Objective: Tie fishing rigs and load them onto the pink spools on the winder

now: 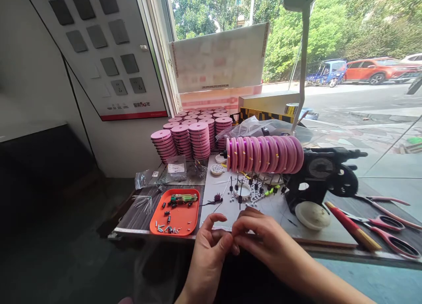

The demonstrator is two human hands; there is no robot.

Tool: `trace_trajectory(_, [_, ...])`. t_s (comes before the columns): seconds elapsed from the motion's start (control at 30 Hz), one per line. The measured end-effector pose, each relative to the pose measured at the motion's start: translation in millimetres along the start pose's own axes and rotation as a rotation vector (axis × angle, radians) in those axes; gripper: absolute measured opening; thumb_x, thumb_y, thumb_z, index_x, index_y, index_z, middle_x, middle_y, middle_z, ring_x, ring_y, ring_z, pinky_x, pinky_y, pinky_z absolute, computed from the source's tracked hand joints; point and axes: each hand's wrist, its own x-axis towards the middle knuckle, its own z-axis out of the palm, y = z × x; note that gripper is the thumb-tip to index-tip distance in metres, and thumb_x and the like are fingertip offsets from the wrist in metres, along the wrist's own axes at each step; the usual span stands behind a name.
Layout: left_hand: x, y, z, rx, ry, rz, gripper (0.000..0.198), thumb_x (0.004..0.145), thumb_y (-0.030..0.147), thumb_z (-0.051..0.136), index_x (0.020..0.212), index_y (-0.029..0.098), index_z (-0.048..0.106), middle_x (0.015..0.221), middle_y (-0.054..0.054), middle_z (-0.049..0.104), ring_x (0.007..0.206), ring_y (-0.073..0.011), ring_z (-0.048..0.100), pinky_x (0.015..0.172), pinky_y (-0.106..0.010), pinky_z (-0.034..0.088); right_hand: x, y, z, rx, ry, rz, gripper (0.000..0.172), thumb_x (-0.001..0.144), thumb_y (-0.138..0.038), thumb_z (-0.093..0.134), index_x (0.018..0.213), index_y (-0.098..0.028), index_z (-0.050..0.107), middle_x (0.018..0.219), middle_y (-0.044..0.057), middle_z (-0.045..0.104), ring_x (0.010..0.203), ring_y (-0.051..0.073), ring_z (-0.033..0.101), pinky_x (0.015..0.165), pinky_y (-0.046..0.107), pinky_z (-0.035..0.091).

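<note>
My left hand (209, 251) and my right hand (260, 233) meet at the front edge of the worktable. Thumb and fingers of each are pinched together, almost touching the other hand's. Whatever lies between the fingertips is too small or hidden to make out. Just beyond them, a white board (211, 185) carries scattered white beads (257, 190), a white ring-shaped dish (243, 190) and a small dark bundle of thread (217, 197). Black stoppers (240, 199) on thin stems hang or stand before a row of pink spools (265, 153) mounted on a black winding machine (325, 168).
To the left, an orange tray (153, 228) holds small parts and a green clear tube (183, 197). Stacked pink spools (198, 141) stand behind, near plastic bags (177, 168). At right lie a white bowl (312, 216), a red-handled brush (352, 225), scissors (385, 222) and pliers (379, 203).
</note>
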Motion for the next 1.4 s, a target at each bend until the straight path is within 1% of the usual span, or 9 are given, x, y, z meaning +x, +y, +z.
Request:
trace_trajectory(0.13, [0.7,6.8,-9.4,0.188,-0.049,-0.113,0.026,0.074,0.032,0.064,0.095,0.018,0.06,0.077,-0.001,0.058,0.07,-0.0113,0.05,0.071,-0.026,0.039,-0.7,5.2,-2.2,-0.108,0.014,-0.056,0.012,0.083,-0.014,0.051,0.073,-0.017,0.057,0.074,0.001,0.057,0.074,0.014,0.053,0.064,0.023,0.04])
trace_trajectory(0.3, [6.0,13.3,-2.2,0.362,-0.115,-0.091,0.025,0.078,0.039,0.056,0.072,0.014,0.06,0.063,0.0,0.049,0.064,-0.0115,0.044,0.066,-0.024,0.036,-0.3,8.2,-4.9,-0.249,-0.035,-0.134,0.018,0.087,-0.014,0.044,0.073,-0.017,0.055,0.074,0.003,0.056,0.073,0.015,0.051,0.064,0.024,0.04])
trace_trajectory(0.4, [7.8,11.5,3.6,0.329,-0.117,-0.13,0.028,0.077,0.039,0.058,0.064,0.014,0.056,0.06,0.001,0.048,0.061,-0.0107,0.042,0.062,-0.023,0.034,1.1,8.2,-6.0,-0.324,-0.066,-0.144,0.02,0.086,-0.014,0.042,0.071,-0.017,0.054,0.074,0.004,0.056,0.073,0.016,0.05,0.064,0.025,0.04])
trace_trajectory(0.53, [8.1,7.1,3.6,0.193,-0.097,-0.212,0.029,0.074,0.042,0.061,0.069,0.013,0.06,0.064,-0.001,0.051,0.061,-0.0114,0.043,0.058,-0.023,0.035,2.9,7.2,-7.2,-0.35,-0.091,-0.159,0.021,0.086,-0.013,0.041,0.07,-0.017,0.054,0.074,0.004,0.056,0.071,0.016,0.049,0.064,0.026,0.041])
trace_trajectory(0.77, [7.0,8.4,3.6,0.261,-0.105,-0.167,0.028,0.073,0.038,0.063,0.063,0.013,0.056,0.059,0.001,0.048,0.058,-0.01,0.041,0.059,-0.022,0.032,2.9,5.0,-8.8,-0.38,-0.116,-0.138,0.018,0.085,-0.011,0.043,0.071,-0.017,0.053,0.073,0.004,0.055,0.07,0.016,0.049,0.062,0.026,0.04])
trace_trajectory(0.93, [6.5,5.9,2.5,0.137,-0.058,-0.238,0.026,0.067,0.035,0.068,0.062,0.013,0.056,0.057,0.001,0.049,0.055,-0.0094,0.041,0.057,-0.021,0.033,2.6,7.5,-10.2,-0.35,-0.14,-0.125,0.016,0.085,-0.011,0.044,0.073,-0.017,0.052,0.076,0.003,0.055,0.073,0.016,0.049,0.065,0.026,0.039])
trace_trajectory(1.17, [4.6,3.4,1.7,0.074,-0.043,-0.236,0.017,0.067,0.026,0.068,0.062,0.013,0.059,0.057,0.0,0.051,0.057,-0.0099,0.043,0.058,-0.02,0.035,4.3,13.4,-10.6,-0.247,-0.129,-0.12,0.013,0.083,-0.01,0.049,0.074,-0.018,0.055,0.075,0.002,0.055,0.076,0.015,0.051,0.067,0.025,0.04])
trace_trajectory(1.3, [0.1,2.1,3.6,0.015,0.01,-0.205,0.013,0.067,0.022,0.067,0.062,0.013,0.059,0.059,0.0,0.052,0.058,-0.01,0.044,0.06,-0.021,0.036,-5.2,15.5,-4.6,-0.132,0.019,-0.078,0.011,0.082,-0.012,0.049,0.087,-0.019,0.055,0.094,0.005,0.056,0.08,0.014,0.053,0.072,0.025,0.041])
trace_trajectory(1.4, [-5.3,-2.3,3.5,-0.022,0.069,-0.184,0.011,0.068,0.021,0.067,0.064,0.013,0.059,0.06,0.0,0.053,0.059,-0.0098,0.045,0.063,-0.022,0.037,-16.9,18.3,5.6,0.01,0.169,0.074,0.007,0.083,-0.02,0.047,0.083,-0.017,0.053,0.083,0.003,0.056,0.067,0.013,0.05,0.063,0.024,0.041])
